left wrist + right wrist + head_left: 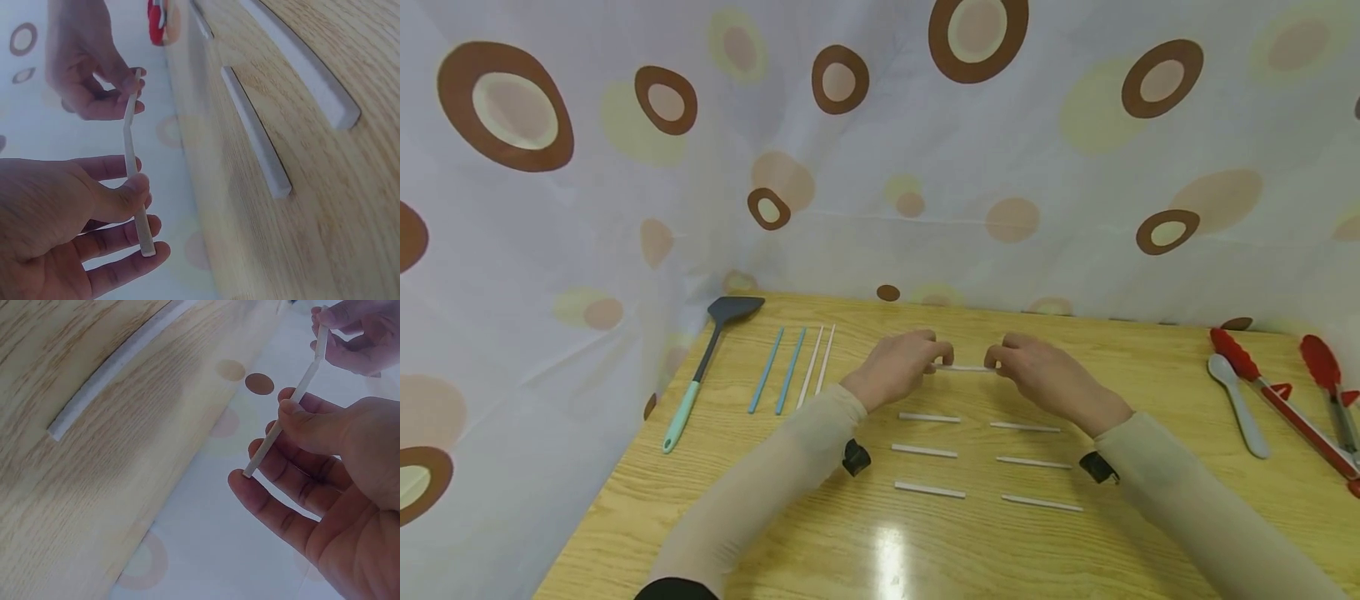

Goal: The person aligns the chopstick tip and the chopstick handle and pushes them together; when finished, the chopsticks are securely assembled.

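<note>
Between both hands, above the table, a white chopstick (967, 368) is held lengthwise. In the wrist views, this chopstick (130, 147) has a visible kink near its middle. My left hand (895, 367) pinches one half between thumb and fingers, its square end lying across the outer fingers. The other half is pinched the same way by my right hand (1048, 379). Nearer the body lie short white stick pieces in two columns: a left column with a top piece (929, 417), and a right column with a top piece (1025, 427).
At the left lie two blue chopsticks (790, 371), two thin white chopsticks (810, 367) and a dark spatula (705, 358) with a mint handle. A grey spoon (1236, 404) and red-tipped tongs (1277, 400) lie at the right. A patterned curtain (880, 167) borders the wooden table (820, 533).
</note>
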The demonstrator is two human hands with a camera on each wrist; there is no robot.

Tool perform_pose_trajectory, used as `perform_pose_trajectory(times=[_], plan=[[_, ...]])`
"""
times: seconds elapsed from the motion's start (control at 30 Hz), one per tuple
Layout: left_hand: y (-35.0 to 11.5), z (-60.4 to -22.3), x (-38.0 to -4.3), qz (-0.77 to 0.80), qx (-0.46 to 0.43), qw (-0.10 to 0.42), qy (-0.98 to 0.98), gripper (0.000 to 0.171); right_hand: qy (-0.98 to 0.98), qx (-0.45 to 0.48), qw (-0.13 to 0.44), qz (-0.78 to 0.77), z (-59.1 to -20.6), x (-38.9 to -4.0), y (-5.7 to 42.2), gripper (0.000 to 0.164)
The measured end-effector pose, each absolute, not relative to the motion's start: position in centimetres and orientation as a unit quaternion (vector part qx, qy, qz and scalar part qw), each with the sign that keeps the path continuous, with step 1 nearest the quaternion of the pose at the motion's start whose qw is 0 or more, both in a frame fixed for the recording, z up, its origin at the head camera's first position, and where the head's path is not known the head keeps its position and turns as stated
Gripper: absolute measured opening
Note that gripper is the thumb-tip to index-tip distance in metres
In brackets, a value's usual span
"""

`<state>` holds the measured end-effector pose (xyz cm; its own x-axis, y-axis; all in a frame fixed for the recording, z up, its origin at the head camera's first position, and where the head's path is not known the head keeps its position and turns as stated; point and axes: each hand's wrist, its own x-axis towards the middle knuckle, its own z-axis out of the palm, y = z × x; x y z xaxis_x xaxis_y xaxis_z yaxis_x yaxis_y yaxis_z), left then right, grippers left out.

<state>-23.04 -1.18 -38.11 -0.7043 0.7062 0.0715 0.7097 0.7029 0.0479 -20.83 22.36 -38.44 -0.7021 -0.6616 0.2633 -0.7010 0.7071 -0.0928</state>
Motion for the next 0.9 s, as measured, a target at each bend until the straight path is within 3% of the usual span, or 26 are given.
perform_pose_trajectory(times=[0.43, 0.9], plan=[[-1.03, -38.38, -22.79, -0.034, -0.413, 0.066, -0.908, 0.034, -0.915, 0.373, 0.141, 0.066, -38.65, -20.62, 22.39, 0.026], [-0.97, -38.52, -22.96, -0.031, -0.428, 0.078, -0.900, 0.030, -0.887, 0.413, 0.202, 0.040, -39.19, -20.58, 22.34, 0.030]])
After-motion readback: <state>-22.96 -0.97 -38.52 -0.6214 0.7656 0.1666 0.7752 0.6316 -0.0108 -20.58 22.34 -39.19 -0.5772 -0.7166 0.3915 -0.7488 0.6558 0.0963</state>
